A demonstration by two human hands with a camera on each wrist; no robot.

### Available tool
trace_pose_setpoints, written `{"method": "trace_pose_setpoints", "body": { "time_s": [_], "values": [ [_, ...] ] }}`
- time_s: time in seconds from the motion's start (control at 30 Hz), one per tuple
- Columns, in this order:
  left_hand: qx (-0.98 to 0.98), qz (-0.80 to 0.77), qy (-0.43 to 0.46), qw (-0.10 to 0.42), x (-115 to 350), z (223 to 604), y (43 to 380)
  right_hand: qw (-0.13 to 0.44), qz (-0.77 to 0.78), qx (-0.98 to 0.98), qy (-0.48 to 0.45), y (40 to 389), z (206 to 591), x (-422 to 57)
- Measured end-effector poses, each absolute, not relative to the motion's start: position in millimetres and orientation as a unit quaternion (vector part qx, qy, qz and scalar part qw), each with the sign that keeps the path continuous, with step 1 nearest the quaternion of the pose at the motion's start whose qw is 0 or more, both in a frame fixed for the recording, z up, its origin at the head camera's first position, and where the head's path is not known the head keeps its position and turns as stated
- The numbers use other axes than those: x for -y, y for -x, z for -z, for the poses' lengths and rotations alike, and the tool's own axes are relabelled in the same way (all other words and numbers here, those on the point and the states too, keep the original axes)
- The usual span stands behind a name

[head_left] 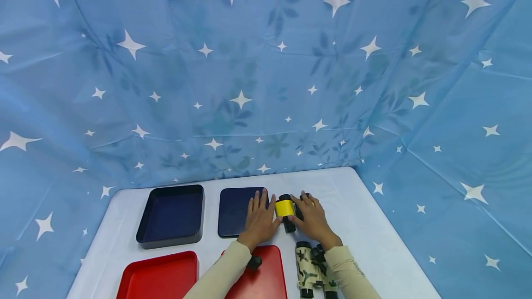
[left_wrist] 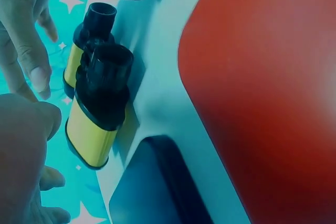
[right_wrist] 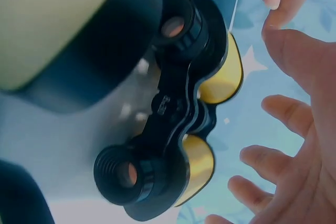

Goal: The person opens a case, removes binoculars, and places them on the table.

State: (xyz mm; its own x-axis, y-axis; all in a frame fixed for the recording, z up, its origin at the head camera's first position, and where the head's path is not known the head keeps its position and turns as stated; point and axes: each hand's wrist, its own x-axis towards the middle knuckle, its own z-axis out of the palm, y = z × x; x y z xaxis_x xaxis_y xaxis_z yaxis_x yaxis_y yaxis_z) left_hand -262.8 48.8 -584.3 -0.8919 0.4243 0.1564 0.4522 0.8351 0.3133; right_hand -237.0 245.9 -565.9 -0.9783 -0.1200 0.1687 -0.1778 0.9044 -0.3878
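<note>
A pair of yellow and black binoculars point(head_left: 284, 207) lies on the white table between my hands. My left hand point(head_left: 261, 220) hovers on its left side with the fingers spread, reaching over the edge of a dark blue panel point(head_left: 234, 211). On the other side, my right hand point(head_left: 312, 219) has its fingers extended and partly covers the binoculars' right barrel. In the right wrist view, a gap shows between the right fingers point(right_wrist: 289, 114) and the yellow barrels. The left wrist view shows both eyepieces point(left_wrist: 113, 61) with no fingers around them.
Camouflage binoculars point(head_left: 306, 269) lie beneath my right forearm. A red panel point(head_left: 266, 278) is under my left forearm, with a small black object point(head_left: 254, 262) on it. To the left sit a dark blue tray point(head_left: 170, 243) and a red tray point(head_left: 191, 262). Star-patterned blue cloth point(head_left: 266, 82) hangs behind.
</note>
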Motion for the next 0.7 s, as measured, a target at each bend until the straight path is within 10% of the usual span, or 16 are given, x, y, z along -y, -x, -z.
{"method": "trace_pose_setpoints", "body": {
  "time_s": [0.7],
  "values": [
    [0.976, 0.136, 0.162, 0.059, 2.3, 587.6, 253.0, 0.05, -0.18, 0.977, -0.101, 235.0, 564.9, -193.7]
  ]
}}
